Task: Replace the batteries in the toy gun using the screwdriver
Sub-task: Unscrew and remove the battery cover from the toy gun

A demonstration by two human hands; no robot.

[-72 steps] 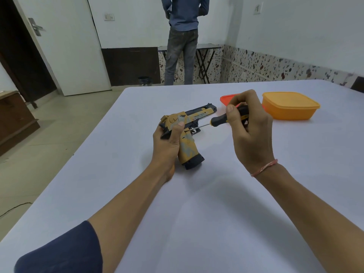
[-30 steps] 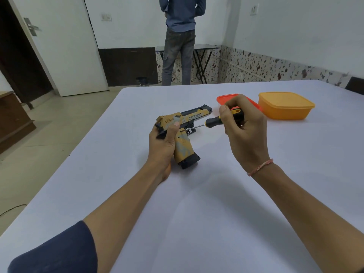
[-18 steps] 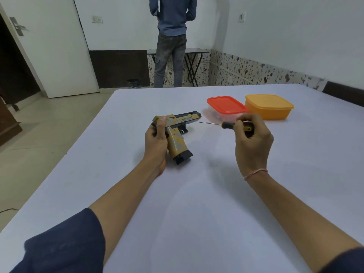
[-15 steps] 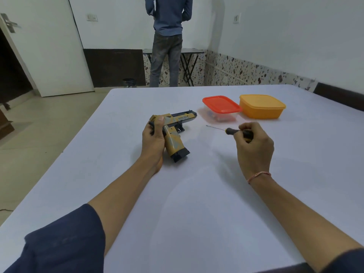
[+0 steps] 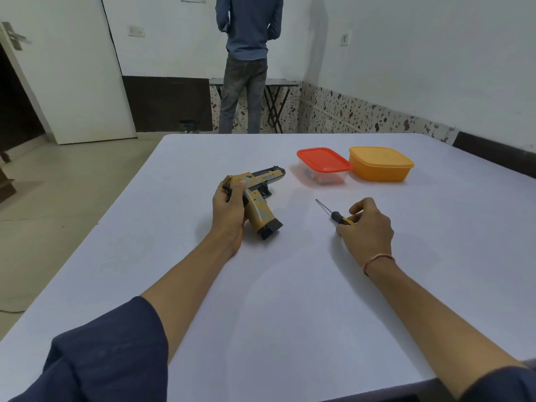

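The tan-and-black plastic toy pistol [image 5: 259, 210] rests on its side midway across the white table [image 5: 290, 300], with its black grip base nearest the camera. Print on its slide is too small to read. The left hand [image 5: 229, 211] wraps the pistol's rear, thumb on top. The right hand [image 5: 369, 227], low at the table, pinches the black-and-yellow handle of the thin-shafted screwdriver [image 5: 333, 215], apart from the pistol.

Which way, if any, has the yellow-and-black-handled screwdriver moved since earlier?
Yes. The screwdriver left the tan toy gun, drawing back from the red-lidded clear box toward the camera.
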